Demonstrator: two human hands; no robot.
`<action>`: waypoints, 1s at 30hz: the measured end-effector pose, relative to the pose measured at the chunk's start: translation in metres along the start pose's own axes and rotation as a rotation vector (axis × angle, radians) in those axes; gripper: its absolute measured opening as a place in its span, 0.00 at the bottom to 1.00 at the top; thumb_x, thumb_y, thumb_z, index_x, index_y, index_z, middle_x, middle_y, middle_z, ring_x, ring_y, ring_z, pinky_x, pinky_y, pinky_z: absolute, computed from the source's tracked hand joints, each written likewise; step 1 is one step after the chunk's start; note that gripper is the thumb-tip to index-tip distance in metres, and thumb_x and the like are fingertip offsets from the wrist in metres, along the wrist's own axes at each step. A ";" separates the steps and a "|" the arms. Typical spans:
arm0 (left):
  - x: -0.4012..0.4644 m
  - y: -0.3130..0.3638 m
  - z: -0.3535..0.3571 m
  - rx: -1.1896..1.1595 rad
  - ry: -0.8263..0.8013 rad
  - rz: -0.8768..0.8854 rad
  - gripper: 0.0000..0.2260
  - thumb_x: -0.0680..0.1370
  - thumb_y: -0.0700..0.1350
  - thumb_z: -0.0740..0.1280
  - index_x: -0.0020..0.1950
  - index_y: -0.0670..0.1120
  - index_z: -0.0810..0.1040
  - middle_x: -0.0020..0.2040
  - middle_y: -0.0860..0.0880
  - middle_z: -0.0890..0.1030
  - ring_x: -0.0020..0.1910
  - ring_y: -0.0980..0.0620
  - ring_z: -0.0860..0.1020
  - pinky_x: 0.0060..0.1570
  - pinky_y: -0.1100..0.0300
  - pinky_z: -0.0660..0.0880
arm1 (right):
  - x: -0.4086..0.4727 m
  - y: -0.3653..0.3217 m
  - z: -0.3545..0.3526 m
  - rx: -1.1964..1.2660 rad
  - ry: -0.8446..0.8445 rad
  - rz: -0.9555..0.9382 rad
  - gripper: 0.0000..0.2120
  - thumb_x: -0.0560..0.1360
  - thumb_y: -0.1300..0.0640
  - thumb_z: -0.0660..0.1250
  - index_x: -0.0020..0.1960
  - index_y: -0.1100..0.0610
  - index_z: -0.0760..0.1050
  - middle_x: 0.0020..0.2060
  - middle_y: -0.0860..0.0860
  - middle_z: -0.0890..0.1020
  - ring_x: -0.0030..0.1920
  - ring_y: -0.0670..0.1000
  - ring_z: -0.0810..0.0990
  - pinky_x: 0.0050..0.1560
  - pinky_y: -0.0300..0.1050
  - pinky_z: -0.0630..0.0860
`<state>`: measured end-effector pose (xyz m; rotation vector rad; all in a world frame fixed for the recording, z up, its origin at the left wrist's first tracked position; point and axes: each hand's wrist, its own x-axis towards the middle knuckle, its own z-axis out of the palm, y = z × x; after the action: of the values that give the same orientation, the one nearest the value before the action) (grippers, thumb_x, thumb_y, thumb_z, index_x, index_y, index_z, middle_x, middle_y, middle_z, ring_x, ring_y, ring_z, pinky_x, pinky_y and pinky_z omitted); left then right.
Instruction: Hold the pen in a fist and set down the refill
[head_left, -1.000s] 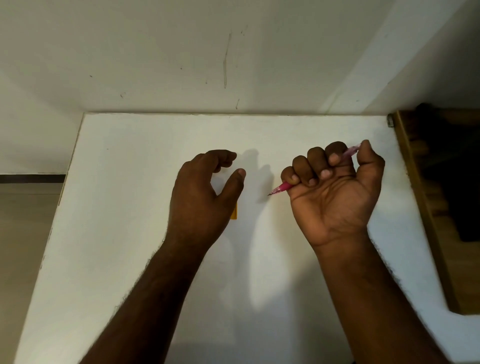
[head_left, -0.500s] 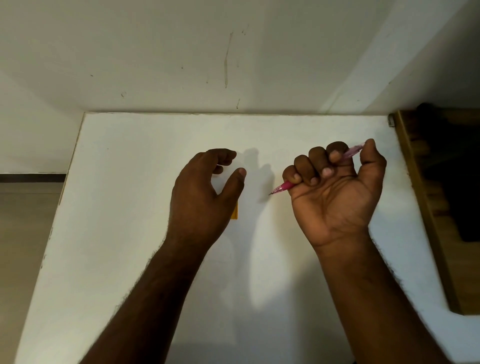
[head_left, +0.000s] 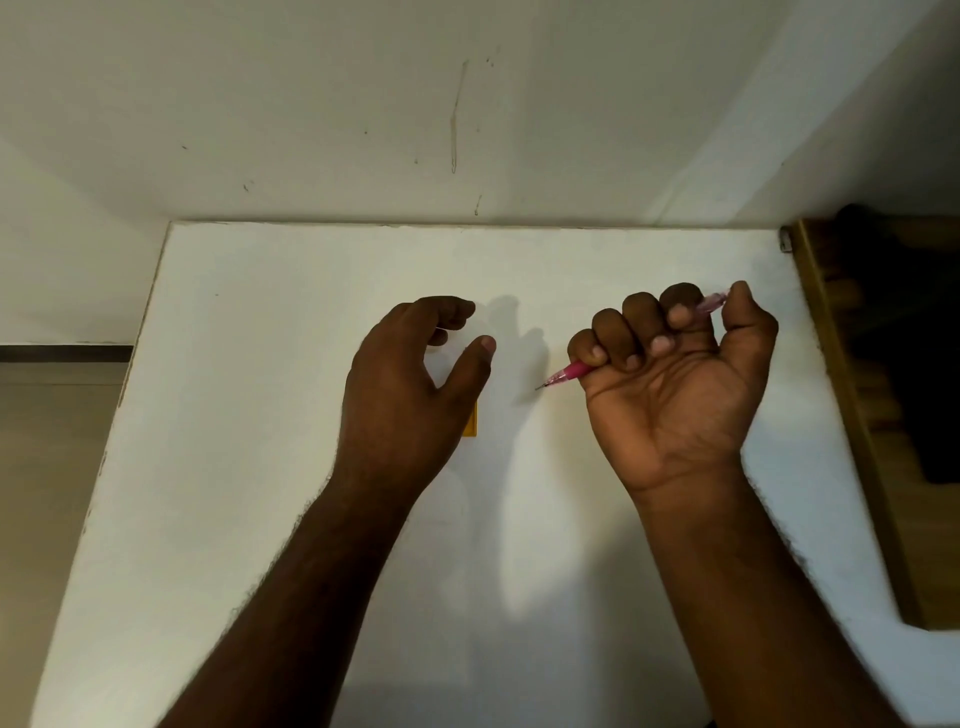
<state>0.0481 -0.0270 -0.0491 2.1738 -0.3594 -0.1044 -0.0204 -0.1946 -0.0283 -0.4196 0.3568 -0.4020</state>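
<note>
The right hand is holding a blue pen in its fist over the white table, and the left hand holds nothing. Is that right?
Not quite. The pen is pink, not blue; the head view shows it. The right hand does grip it in its fist over the white table, and the left hand holds nothing.

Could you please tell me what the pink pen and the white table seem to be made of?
The pen in the right hand looks like plastic: a translucent pink barrel with a slight gloss and a fine dark tip, possibly metal. The table looks like matte white painted or laminated board, flat and even, with small chips along its left edge; which one is unclear.
</note>
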 end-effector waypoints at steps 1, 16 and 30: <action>0.000 0.000 0.000 -0.002 -0.001 -0.001 0.15 0.78 0.55 0.70 0.63 0.53 0.80 0.57 0.60 0.81 0.54 0.60 0.79 0.53 0.62 0.76 | 0.000 0.000 0.000 0.007 -0.002 0.005 0.23 0.81 0.41 0.53 0.35 0.55 0.68 0.28 0.49 0.65 0.30 0.49 0.59 0.36 0.45 0.63; 0.000 0.005 -0.007 0.029 -0.092 -0.009 0.25 0.69 0.54 0.80 0.64 0.52 0.80 0.61 0.55 0.81 0.59 0.52 0.78 0.57 0.50 0.77 | -0.001 0.001 -0.005 0.098 -0.023 0.022 0.22 0.81 0.41 0.52 0.36 0.54 0.67 0.27 0.48 0.65 0.30 0.49 0.60 0.37 0.45 0.65; -0.001 0.011 -0.004 0.028 -0.099 0.014 0.29 0.66 0.59 0.80 0.65 0.53 0.79 0.61 0.55 0.80 0.58 0.53 0.78 0.56 0.49 0.78 | 0.000 -0.001 -0.008 0.147 0.015 0.003 0.21 0.81 0.43 0.51 0.35 0.54 0.65 0.27 0.48 0.64 0.29 0.49 0.60 0.36 0.44 0.64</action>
<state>0.0457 -0.0293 -0.0381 2.1984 -0.4348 -0.2004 -0.0242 -0.1975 -0.0348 -0.2727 0.3396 -0.4252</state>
